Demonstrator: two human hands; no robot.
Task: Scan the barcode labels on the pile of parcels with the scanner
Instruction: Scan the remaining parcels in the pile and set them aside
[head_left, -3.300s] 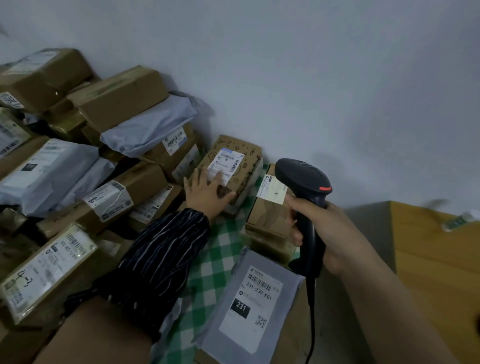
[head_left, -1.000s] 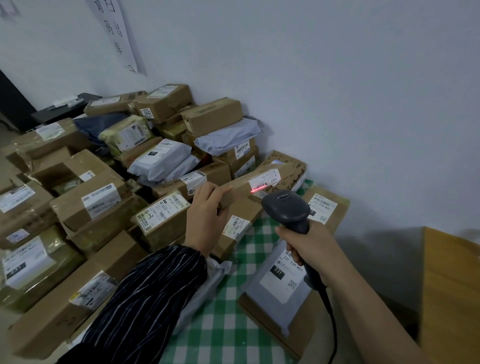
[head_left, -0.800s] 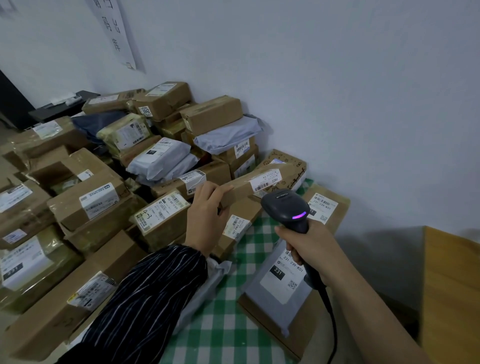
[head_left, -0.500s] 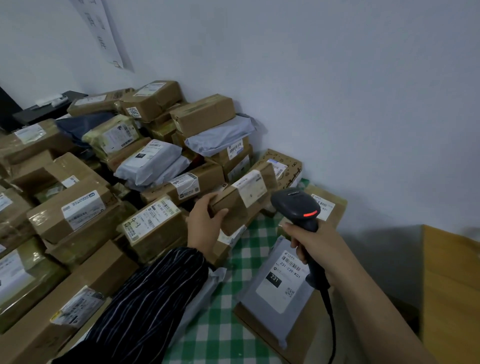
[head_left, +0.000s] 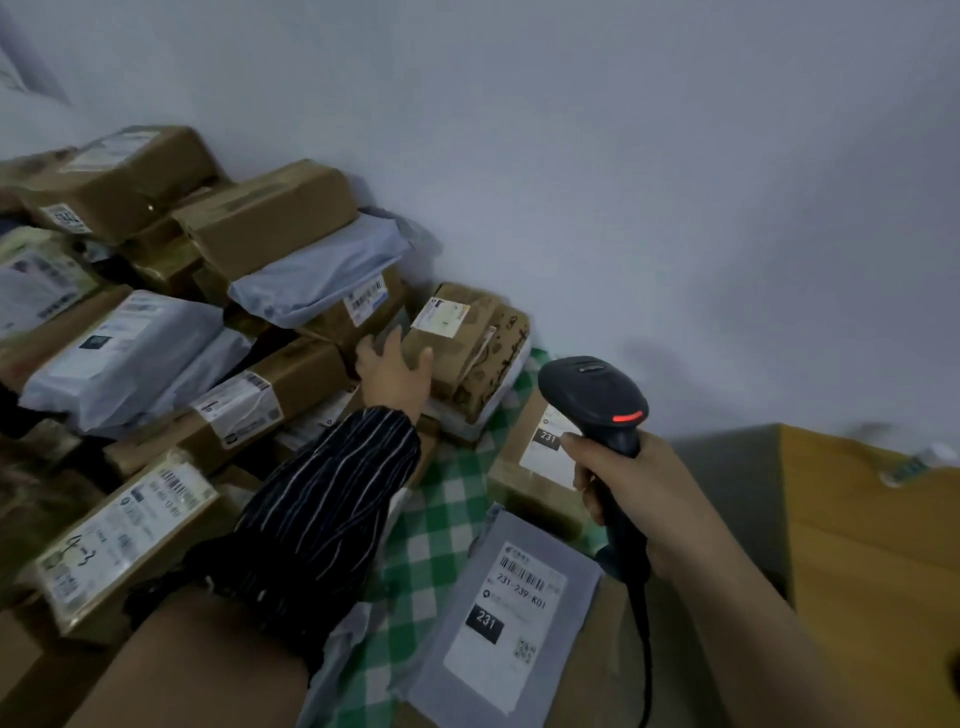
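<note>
Closest to me, a grey mailing bag (head_left: 511, 616) lies by the green checked cloth (head_left: 447, 519), its label reading 231-239-K01 over a black 231. To the left, a taped box (head_left: 124, 535) has 4-3 handwritten on its label. The right hand (head_left: 634, 488) is wrapped round the handle of the black scanner (head_left: 592, 400), red light showing, above a flat box (head_left: 537, 470) also marked 231. Further back the left hand (head_left: 397, 371), fingers spread and fairly straight, lies against a brown box (head_left: 457, 345) at the pile of parcels (head_left: 270, 223) by the wall (head_left: 623, 156); that label is too blurred to read.
</note>
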